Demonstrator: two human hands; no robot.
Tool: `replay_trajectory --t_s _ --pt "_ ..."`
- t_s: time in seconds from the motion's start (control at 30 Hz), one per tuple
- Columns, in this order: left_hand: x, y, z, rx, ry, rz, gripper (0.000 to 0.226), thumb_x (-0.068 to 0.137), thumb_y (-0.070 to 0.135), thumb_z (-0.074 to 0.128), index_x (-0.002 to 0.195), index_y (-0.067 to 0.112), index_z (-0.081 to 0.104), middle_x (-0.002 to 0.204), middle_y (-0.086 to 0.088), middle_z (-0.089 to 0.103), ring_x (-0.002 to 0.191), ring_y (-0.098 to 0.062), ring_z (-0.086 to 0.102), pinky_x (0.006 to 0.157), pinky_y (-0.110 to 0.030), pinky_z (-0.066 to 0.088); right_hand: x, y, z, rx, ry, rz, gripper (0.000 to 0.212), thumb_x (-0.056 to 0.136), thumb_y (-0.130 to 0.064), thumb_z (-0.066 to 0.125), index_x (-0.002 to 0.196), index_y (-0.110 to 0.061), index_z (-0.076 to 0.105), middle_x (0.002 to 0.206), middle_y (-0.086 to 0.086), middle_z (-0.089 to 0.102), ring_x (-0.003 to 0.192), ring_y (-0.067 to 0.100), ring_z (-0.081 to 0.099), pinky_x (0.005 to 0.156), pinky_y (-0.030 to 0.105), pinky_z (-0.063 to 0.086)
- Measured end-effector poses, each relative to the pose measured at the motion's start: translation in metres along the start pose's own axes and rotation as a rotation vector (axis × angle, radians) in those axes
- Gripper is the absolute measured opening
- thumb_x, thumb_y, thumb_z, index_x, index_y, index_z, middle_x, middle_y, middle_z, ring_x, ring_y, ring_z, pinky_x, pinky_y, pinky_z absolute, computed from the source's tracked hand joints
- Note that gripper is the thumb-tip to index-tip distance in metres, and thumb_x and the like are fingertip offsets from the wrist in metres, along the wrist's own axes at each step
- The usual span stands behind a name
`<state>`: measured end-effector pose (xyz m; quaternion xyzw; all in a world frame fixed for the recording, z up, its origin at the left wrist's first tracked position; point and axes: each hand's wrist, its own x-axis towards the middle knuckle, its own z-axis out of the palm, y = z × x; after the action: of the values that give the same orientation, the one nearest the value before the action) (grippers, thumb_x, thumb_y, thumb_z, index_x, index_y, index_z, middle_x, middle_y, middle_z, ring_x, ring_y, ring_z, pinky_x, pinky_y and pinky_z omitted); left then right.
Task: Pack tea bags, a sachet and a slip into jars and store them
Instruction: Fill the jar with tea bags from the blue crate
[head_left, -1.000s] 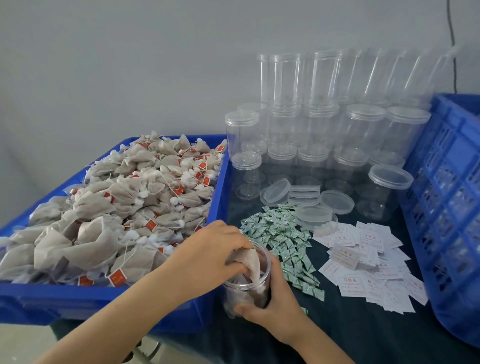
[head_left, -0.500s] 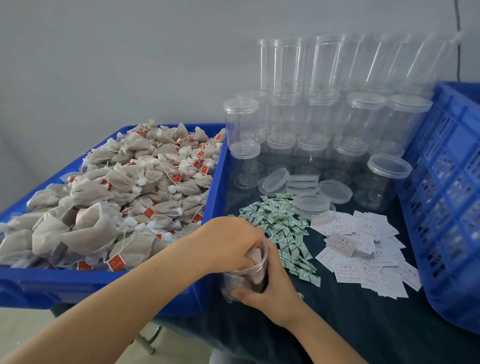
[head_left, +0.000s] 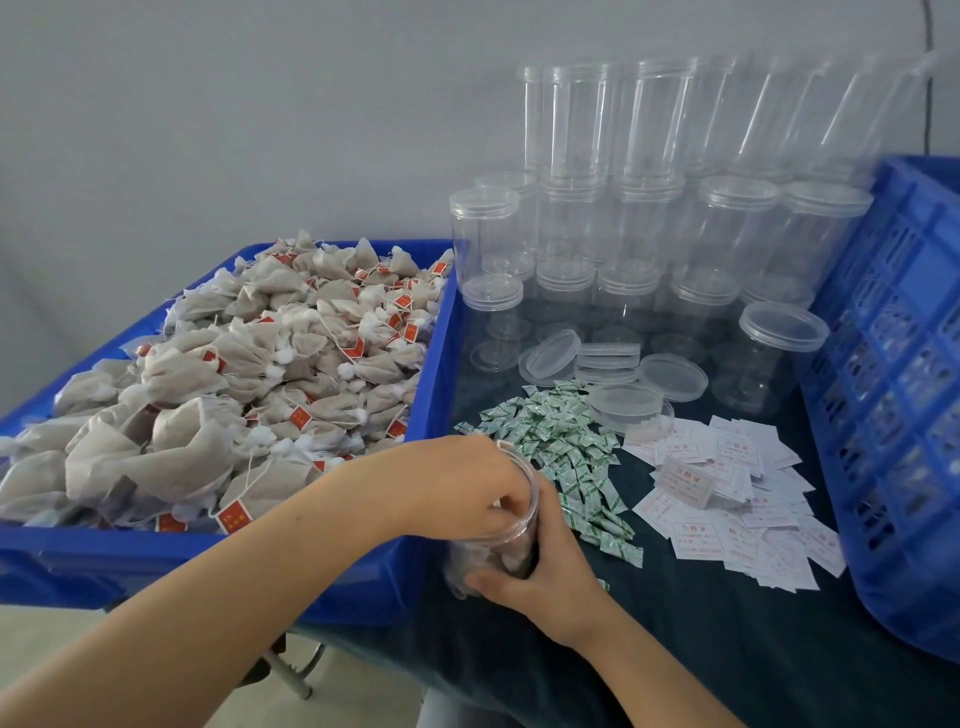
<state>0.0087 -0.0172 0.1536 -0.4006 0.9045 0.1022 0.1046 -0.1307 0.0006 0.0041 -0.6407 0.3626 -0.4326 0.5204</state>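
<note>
A clear plastic jar (head_left: 511, 551) stands on the dark table at the front, with brown tea bags inside it. My right hand (head_left: 550, 571) grips the jar's wall from the right. My left hand (head_left: 457, 483) is over the jar's mouth, its fingers curled down inside on a tea bag that is mostly hidden. The heap of tea bags (head_left: 260, 364) with red tags fills the blue bin (head_left: 439, 364) to the left. Green-and-white sachets (head_left: 561, 441) lie just behind the jar. White paper slips (head_left: 727, 499) are spread to the right.
Several empty clear jars (head_left: 727, 249), some stacked and some capped, stand at the back by the wall. Loose lids (head_left: 670, 376) lie in front of them. A blue slotted crate (head_left: 893, 364) stands along the table's right side.
My left hand has pushed the tea bag down from above the rim into the jar, so the bag no longer shows. My right hand keeps its grip on the jar.
</note>
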Motion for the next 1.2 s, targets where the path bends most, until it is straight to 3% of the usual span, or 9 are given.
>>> replay_trajectory --t_s 0.17,0.27,0.4,0.53,0.67,0.8,0.97,1.1,1.2 --pt "-0.003 -0.002 -0.007 -0.132 -0.212 -0.032 0.031 0.101 0.025 0.035 0.088 0.014 0.061 0.068 0.010 0.048 0.062 -0.006 0.043 0.065 -0.024 0.035 -0.001 0.001 0.000 0.022 0.010 0.005 0.086 0.071 -0.008 0.083 0.138 -0.031 0.034 0.131 -0.004 0.056 0.116 0.012 0.061 0.089 0.021 0.051" --pt "0.002 0.002 -0.007 -0.151 -0.250 -0.118 0.031 0.100 0.024 0.036 0.089 0.010 0.062 0.069 0.006 0.044 0.063 -0.010 0.039 0.064 -0.026 0.033 0.000 0.002 0.001 0.004 0.000 -0.011 0.087 0.070 -0.010 0.083 0.138 -0.033 0.034 0.126 -0.017 0.059 0.116 0.007 0.061 0.088 0.019 0.051" --pt "0.007 0.010 -0.007 -0.273 -0.320 -0.184 0.040 0.094 0.032 0.040 0.056 0.022 0.042 0.061 0.005 0.037 0.058 -0.011 0.034 0.057 -0.027 0.029 0.001 0.002 0.000 -0.016 0.010 -0.012 0.082 0.068 -0.015 0.084 0.130 -0.046 0.040 0.121 -0.017 0.060 0.112 0.011 0.063 0.086 0.022 0.052" --pt "0.007 0.009 -0.005 -0.257 -0.366 -0.151 0.047 0.096 0.056 0.031 0.079 0.022 0.059 0.077 0.013 0.051 0.073 -0.004 0.048 0.074 -0.024 0.036 0.002 0.003 0.001 -0.044 0.015 -0.007 0.083 0.068 -0.016 0.083 0.131 -0.044 0.037 0.115 -0.018 0.060 0.112 0.011 0.063 0.084 0.022 0.053" --pt "0.007 0.011 -0.001 -0.192 -0.387 -0.140 0.059 0.097 0.056 0.028 0.100 0.013 0.069 0.098 -0.004 0.063 0.093 -0.019 0.057 0.091 -0.036 0.044 0.002 0.005 0.001 -0.054 0.012 0.001 0.089 0.065 -0.023 0.085 0.136 -0.040 0.034 0.121 -0.019 0.057 0.117 0.009 0.059 0.089 0.023 0.052" --pt "0.008 0.012 0.004 -0.160 -0.353 -0.137 0.048 0.097 0.047 0.035 0.088 0.011 0.067 0.078 -0.001 0.056 0.075 -0.016 0.051 0.077 -0.033 0.043 0.000 0.003 0.001 -0.024 0.011 0.021 0.089 0.065 -0.021 0.086 0.137 -0.027 0.035 0.125 -0.006 0.057 0.110 0.008 0.062 0.087 0.025 0.052" --pt "0.011 0.012 0.005 -0.158 -0.315 -0.133 0.041 0.099 0.041 0.036 0.086 0.012 0.063 0.076 0.001 0.053 0.073 -0.015 0.049 0.071 -0.030 0.039 -0.001 -0.004 0.001 -0.016 -0.020 0.022 0.083 0.071 -0.002 0.081 0.132 -0.034 0.034 0.111 -0.022 0.062 0.102 0.002 0.065 0.078 0.019 0.054" --pt "0.009 0.011 0.006 -0.119 -0.292 -0.106 0.053 0.100 0.046 0.032 0.096 0.008 0.069 0.087 -0.005 0.061 0.077 -0.016 0.053 0.071 -0.028 0.038 -0.001 -0.013 -0.001 -0.043 -0.016 0.026 0.083 0.072 -0.001 0.082 0.131 -0.037 0.034 0.112 -0.023 0.062 0.107 0.003 0.064 0.080 0.018 0.053" --pt "0.009 0.011 0.003 -0.128 -0.283 -0.075 0.052 0.100 0.048 0.033 0.092 0.010 0.067 0.078 0.003 0.057 0.069 -0.009 0.049 0.064 -0.023 0.035 -0.002 -0.018 -0.004 -0.077 -0.011 0.023 0.082 0.072 0.002 0.083 0.126 -0.037 0.036 0.106 -0.029 0.063 0.102 -0.003 0.065 0.076 0.014 0.053"
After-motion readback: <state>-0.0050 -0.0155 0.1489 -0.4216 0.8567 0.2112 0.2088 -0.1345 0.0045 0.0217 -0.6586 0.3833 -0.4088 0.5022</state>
